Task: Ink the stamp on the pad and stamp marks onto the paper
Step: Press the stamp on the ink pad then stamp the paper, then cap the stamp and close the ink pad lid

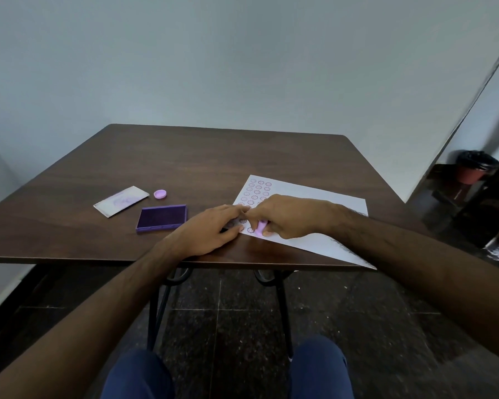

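Note:
A white paper (323,223) lies on the right half of the dark wooden table (185,156), with rows of several purple round marks along its left side. My right hand (288,216) grips a small pink stamp (261,226) and holds it down on the paper near the front left corner. My left hand (211,230) lies flat with fingers spread on the paper's left edge, touching the right hand. The open purple ink pad (162,218) sits left of both hands.
A pink round cap (160,194) and a white flat packet (121,200) lie behind the ink pad. The paper's front right corner juts past the table's front edge. My knees show below; dark objects stand on the floor at the right.

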Action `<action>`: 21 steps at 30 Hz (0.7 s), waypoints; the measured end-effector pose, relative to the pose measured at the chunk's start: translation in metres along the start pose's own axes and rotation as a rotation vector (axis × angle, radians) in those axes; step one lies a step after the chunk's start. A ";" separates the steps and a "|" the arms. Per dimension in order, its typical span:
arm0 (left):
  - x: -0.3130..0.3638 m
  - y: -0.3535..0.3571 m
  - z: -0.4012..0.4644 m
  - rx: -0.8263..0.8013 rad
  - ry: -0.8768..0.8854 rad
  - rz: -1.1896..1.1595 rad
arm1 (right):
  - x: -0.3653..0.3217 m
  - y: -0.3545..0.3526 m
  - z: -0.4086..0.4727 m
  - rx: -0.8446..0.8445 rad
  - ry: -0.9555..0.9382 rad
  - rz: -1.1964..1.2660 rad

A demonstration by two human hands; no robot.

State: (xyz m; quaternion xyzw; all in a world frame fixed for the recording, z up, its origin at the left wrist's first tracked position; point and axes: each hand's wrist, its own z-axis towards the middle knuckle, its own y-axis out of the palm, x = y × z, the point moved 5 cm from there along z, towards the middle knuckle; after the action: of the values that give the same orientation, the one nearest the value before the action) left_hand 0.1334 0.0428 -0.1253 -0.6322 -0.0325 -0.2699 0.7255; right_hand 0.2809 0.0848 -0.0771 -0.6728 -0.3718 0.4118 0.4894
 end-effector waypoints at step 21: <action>-0.021 -0.067 -0.039 0.593 -0.183 0.305 | 0.045 0.009 -0.003 0.580 0.065 1.728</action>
State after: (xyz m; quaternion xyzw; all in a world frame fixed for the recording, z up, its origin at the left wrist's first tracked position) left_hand 0.0746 0.0102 -0.0806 -0.4132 -0.0796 -0.0790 0.9037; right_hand 0.3017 0.1228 -0.0935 -0.5789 0.3937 0.6933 0.1710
